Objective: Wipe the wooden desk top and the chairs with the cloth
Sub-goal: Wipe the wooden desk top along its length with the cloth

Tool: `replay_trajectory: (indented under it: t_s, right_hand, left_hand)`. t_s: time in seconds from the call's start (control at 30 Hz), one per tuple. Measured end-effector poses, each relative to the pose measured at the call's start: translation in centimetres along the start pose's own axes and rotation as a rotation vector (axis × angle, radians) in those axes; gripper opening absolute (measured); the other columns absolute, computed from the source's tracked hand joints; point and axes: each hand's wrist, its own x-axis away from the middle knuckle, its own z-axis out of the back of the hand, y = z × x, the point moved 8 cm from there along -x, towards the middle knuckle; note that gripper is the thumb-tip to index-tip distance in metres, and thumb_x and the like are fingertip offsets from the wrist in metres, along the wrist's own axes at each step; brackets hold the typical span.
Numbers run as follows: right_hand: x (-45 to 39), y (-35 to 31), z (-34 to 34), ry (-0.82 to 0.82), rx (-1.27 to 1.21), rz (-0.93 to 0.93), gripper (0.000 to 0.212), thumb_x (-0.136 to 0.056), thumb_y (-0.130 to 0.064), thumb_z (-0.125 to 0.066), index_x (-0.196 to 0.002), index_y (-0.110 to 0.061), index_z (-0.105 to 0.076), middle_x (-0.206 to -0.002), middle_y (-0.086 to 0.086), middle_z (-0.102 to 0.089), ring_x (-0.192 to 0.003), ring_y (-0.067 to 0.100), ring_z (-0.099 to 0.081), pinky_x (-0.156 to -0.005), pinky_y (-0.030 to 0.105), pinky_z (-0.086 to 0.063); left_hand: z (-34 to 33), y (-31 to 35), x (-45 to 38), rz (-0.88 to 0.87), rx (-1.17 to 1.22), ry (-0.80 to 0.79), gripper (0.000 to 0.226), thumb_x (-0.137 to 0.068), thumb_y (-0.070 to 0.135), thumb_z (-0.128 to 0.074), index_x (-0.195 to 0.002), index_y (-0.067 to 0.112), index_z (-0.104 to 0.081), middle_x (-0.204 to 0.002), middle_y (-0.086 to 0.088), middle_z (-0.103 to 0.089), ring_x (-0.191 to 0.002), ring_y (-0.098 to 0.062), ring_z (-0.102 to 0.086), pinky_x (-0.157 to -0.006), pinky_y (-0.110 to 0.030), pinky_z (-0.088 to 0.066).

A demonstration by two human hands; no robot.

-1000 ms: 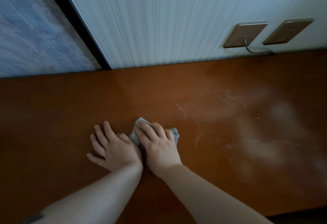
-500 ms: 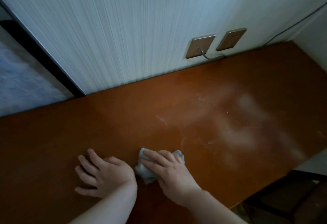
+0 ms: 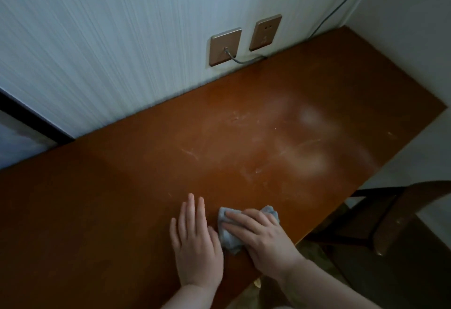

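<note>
The brown wooden desk top (image 3: 122, 198) runs along the wall, with pale dusty smears and scratches on its right half. A small crumpled grey-blue cloth (image 3: 225, 234) lies near the desk's front edge. My right hand (image 3: 261, 238) lies on top of the cloth, fingers extended leftward over it and pressing it to the wood. My left hand (image 3: 195, 242) rests flat on the desk just left of the cloth, fingers straight and close together. A dark wooden chair (image 3: 395, 213) stands at the lower right, partly under the desk.
Two bronze wall sockets (image 3: 225, 46) sit above the desk's back edge, one with a grey cable (image 3: 244, 61) plugged in. Another cable (image 3: 341, 6) runs up the wall corner. A side wall closes the desk's right end. A dark frame (image 3: 31, 118) is at left.
The view has swung right, so the chair and the desk's right end have come into sight. Both hands and the cloth sit nearer the front edge. My left fingers have straightened and closed together.
</note>
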Motion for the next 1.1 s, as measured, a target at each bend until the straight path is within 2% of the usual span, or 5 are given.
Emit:
replay_trajectory:
  t_s: [0.2, 0.37, 0.77, 1.0, 1.1]
  right_hand:
    - [-0.1, 2.2, 0.1, 0.25, -0.215, -0.534, 0.048, -0.087, -0.03, -0.047, -0.134, -0.034, -0.051, -0.143, -0.014, -0.045, -0.124, 0.015, -0.039, -0.097, 0.038, -0.038]
    - [4.7, 4.3, 1.0, 0.023, -0.113, -0.101, 0.072, -0.075, -0.014, -0.068, -0.139, -0.037, -0.045, -0.147, -0.016, -0.036, -0.125, 0.013, -0.038, -0.096, 0.038, -0.044]
    - [3.9, 7.6, 1.5, -0.009, -0.176, 0.125, 0.07, -0.08, -0.014, -0.071, -0.139, -0.038, -0.043, -0.148, -0.016, -0.037, -0.128, 0.015, -0.038, -0.098, 0.041, -0.043]
    - [0.7, 12.8, 3.1, 0.217, -0.179, -0.386, 0.057, -0.082, -0.002, -0.068, -0.134, -0.022, -0.056, -0.139, 0.001, -0.051, -0.124, 0.027, -0.042, -0.096, 0.053, -0.045]
    - [0.1, 10.0, 2.7, 0.191, -0.189, -0.206, 0.066, -0.077, -0.003, -0.075, -0.136, -0.024, -0.054, -0.14, 0.001, -0.051, -0.125, 0.025, -0.041, -0.097, 0.049, -0.044]
  left_hand:
    - [-1.2, 3.3, -0.7, 0.427, 0.157, 0.009, 0.048, -0.093, 0.019, -0.041, -0.141, 0.016, -0.044, -0.153, -0.009, -0.034, -0.143, -0.027, -0.022, -0.115, -0.055, -0.014]
    - [-1.6, 3.3, -0.6, 0.443, 0.095, 0.042, 0.054, -0.09, 0.027, -0.03, -0.141, 0.016, -0.043, -0.152, -0.01, -0.034, -0.143, -0.028, -0.021, -0.115, -0.055, -0.013]
    - [-1.1, 3.6, -0.4, 0.477, -0.004, 0.073, 0.048, -0.095, 0.024, -0.04, -0.142, 0.018, -0.043, -0.153, -0.008, -0.034, -0.144, -0.027, -0.021, -0.116, -0.055, -0.014]
    - [-0.5, 3.7, 0.1, 0.533, 0.015, 0.148, 0.051, -0.096, 0.028, -0.042, -0.145, 0.014, -0.037, -0.154, -0.006, -0.033, -0.144, -0.024, -0.022, -0.119, -0.047, -0.013]
    - [-0.1, 3.6, 0.6, 0.576, -0.001, 0.218, 0.051, -0.093, 0.026, -0.05, -0.141, 0.011, -0.041, -0.15, -0.009, -0.038, -0.141, -0.027, -0.028, -0.118, -0.049, -0.016]
